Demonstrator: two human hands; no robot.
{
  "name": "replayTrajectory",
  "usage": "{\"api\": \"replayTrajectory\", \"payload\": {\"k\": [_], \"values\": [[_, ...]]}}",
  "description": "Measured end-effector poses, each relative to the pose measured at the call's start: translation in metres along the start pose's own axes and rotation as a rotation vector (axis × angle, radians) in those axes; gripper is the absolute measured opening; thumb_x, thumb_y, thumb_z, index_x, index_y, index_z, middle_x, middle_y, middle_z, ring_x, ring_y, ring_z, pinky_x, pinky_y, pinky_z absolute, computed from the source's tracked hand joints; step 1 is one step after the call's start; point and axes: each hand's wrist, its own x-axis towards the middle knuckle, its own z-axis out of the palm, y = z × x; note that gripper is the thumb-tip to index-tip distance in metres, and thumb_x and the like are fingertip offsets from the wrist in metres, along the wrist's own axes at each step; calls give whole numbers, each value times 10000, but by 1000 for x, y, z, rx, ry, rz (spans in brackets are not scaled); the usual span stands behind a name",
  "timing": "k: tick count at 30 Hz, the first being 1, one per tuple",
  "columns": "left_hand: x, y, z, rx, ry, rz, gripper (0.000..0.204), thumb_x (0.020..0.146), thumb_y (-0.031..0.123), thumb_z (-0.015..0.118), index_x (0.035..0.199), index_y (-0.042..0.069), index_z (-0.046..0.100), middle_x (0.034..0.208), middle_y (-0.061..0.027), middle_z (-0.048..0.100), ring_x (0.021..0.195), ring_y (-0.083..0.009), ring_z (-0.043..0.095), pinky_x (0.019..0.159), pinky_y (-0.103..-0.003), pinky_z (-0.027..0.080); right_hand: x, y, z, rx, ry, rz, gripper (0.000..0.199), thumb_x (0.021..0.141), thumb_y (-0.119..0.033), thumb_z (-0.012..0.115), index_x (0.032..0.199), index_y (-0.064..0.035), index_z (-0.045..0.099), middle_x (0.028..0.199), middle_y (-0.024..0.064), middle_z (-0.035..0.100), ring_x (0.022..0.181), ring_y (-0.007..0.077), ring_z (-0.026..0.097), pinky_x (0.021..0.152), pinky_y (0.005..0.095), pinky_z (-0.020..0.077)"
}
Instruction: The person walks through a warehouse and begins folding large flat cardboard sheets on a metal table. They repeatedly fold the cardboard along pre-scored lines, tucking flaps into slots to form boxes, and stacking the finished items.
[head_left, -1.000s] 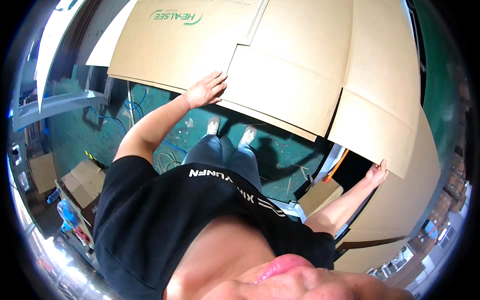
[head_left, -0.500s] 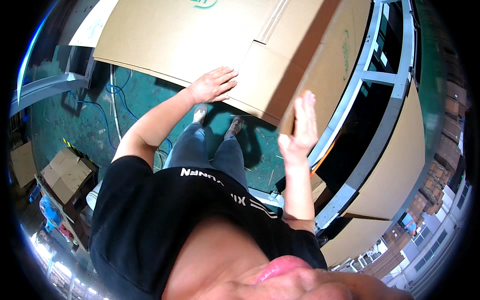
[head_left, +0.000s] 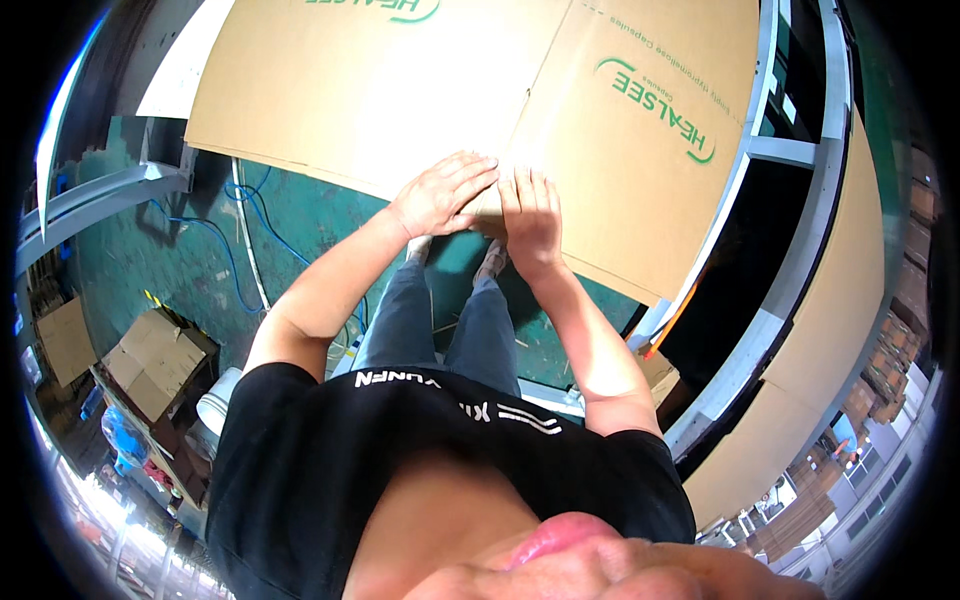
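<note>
A large flat brown cardboard box (head_left: 400, 90) with green printing fills the top of the view, its flaps folded together along a centre seam. My left hand (head_left: 440, 195) lies flat on the near edge of the left flap, fingers spread. My right hand (head_left: 530, 215) presses flat beside it on the right flap, fingers together. Both hands touch at the seam and press the cardboard rather than grip it.
Below is a green floor (head_left: 160, 260) with blue cables (head_left: 215, 235). Folded cardboard boxes (head_left: 155, 360) sit at the lower left. A grey metal frame (head_left: 770, 150) and another cardboard sheet (head_left: 830, 330) stand at the right.
The right flap has been folded down flat. My right hand came from the raised flap edge to the seam beside my left hand.
</note>
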Motion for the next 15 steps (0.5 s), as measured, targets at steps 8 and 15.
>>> {"api": "replayTrajectory", "payload": {"k": [8,15], "values": [[4,9,-5,-10,-60,-85,655,750,367,641,1281,13,494,1376,-174,455,1284,-360,412,1087,-485,319,12,19,-32,232,-112,-184,637,658,-28,567,1273,94,455,1380,240,407,1355,391,306,1138,499,196],[9,9,1,-70,88,-167,589,718,440,664,1112,27,521,1292,-201,481,1210,-416,433,1021,-504,362,31,34,-42,487,-166,-327,758,591,-76,747,1270,53,438,1370,202,389,1377,369,255,1157,463,175]]}}
